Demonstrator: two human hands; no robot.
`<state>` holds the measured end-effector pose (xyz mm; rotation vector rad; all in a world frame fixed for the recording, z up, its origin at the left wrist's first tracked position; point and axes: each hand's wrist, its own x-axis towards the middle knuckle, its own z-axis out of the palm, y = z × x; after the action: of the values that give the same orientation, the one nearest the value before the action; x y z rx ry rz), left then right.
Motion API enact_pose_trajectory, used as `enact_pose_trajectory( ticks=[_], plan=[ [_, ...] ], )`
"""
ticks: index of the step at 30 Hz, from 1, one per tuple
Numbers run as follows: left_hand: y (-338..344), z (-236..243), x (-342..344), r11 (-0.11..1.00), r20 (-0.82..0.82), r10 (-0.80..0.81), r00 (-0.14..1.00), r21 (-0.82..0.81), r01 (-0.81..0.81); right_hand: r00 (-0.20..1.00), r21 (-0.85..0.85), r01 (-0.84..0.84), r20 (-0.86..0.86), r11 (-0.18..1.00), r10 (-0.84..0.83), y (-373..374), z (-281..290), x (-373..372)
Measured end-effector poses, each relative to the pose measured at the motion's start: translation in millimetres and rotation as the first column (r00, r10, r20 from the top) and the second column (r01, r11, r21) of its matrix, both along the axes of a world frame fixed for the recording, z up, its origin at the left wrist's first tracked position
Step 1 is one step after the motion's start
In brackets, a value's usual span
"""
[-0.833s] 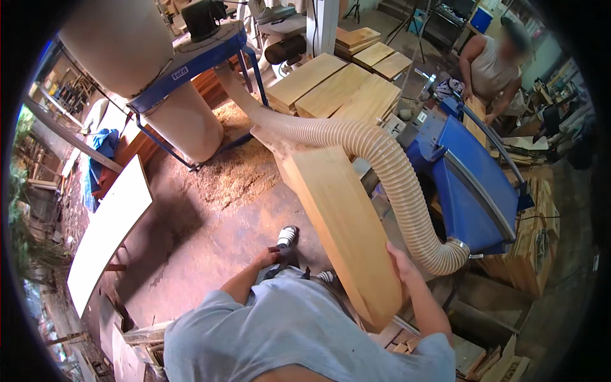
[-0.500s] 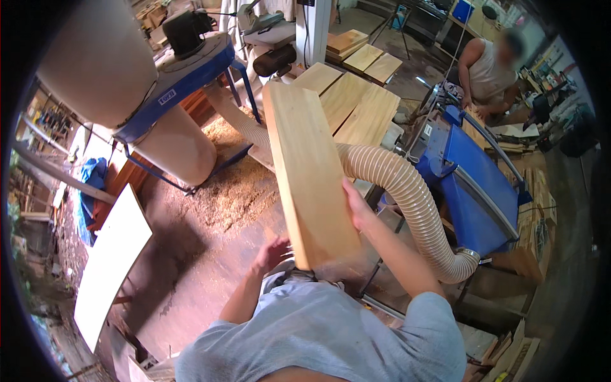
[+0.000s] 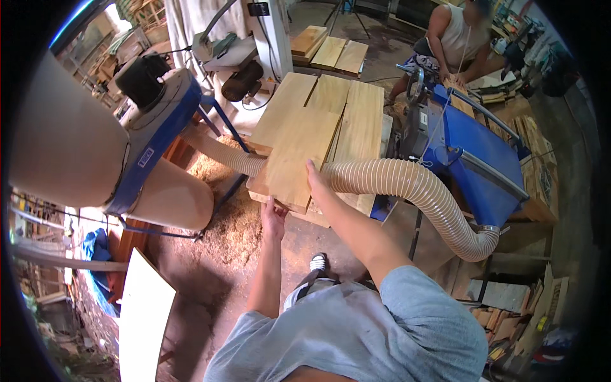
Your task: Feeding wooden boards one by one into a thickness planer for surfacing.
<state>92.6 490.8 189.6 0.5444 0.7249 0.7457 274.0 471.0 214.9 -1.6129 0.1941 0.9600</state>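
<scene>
A thick, pale wooden board (image 3: 299, 149) reaches away from me over a stack of similar boards (image 3: 359, 121). Its far part overlaps the stack, and whether it rests there fully I cannot tell. At its near end, my left hand (image 3: 273, 219) holds the end edge, fingers partly hidden beneath. My right hand (image 3: 316, 178) grips the right edge close to the near corner. Just right of that hand, a ribbed, see-through dust hose (image 3: 388, 177) passes by, bending toward a blue machine (image 3: 480, 149).
To the left stands a dust collector (image 3: 156, 140) with big pale bags, shavings (image 3: 235, 235) on the floor below. A white panel (image 3: 145, 318) leans at lower left. More boards (image 3: 337, 54) lie farther back. Another person (image 3: 458, 38) works with wood behind the blue machine.
The board, held up and tilted before me, has moved forward and down over the stack. My left hand now grips its near end. The view has shifted.
</scene>
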Motion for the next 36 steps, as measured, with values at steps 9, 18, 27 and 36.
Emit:
enact_pose_trajectory(
  ticks=[9, 18, 27, 36],
  plan=[
    [112, -42, 118, 0.99, -0.161, -0.097, 0.982, 0.084, 0.112, 0.882, 0.185, -0.444, 0.261, 0.877, 0.391, -85, 27, -5],
    [131, -85, 208, 0.946, -0.26, -0.317, 0.912, -0.148, 0.287, 0.995, -0.01, 0.014, -0.102, 1.0, -0.015, -365, 7, -70],
    [102, -62, 193, 0.981, -0.231, 0.085, 0.969, 0.191, -0.041, 0.864, -0.248, 0.5, 0.083, 0.83, -0.496, -542, -54, -77],
    [-102, -99, 84, 0.82, -0.474, 0.492, 0.73, 0.535, -0.205, 0.798, -0.214, 0.579, 0.349, 0.787, -0.492, -685, -116, 55]
  ],
)
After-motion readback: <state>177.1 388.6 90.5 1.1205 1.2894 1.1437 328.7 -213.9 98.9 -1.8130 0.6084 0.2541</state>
